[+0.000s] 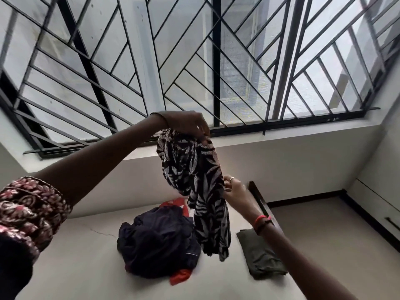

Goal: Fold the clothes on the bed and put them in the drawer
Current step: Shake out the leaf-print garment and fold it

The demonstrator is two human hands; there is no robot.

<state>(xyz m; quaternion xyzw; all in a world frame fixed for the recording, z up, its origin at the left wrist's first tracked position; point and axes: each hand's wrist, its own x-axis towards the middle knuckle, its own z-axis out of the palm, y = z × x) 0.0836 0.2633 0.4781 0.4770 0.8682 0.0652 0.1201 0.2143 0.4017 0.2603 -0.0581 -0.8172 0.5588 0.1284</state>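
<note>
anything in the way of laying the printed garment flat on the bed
Yes: below the printed garment lies the dark blue pile over a red garment, a folded olive garment to its right; bare bed shows nearer the person.

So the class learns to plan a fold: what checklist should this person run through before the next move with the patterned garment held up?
1. Left hand grips the patterned garment at its top: ok.
2. Right hand pinches its side edge: ok.
3. Garment opened out flat: not ok, it hangs bunched.
4. Bare bed surface to lay it on: ok, at the left.
5. Dark pile out of the way: cannot tell, the hanging end overlaps it in view.
6. Drawer open: cannot tell.
</note>
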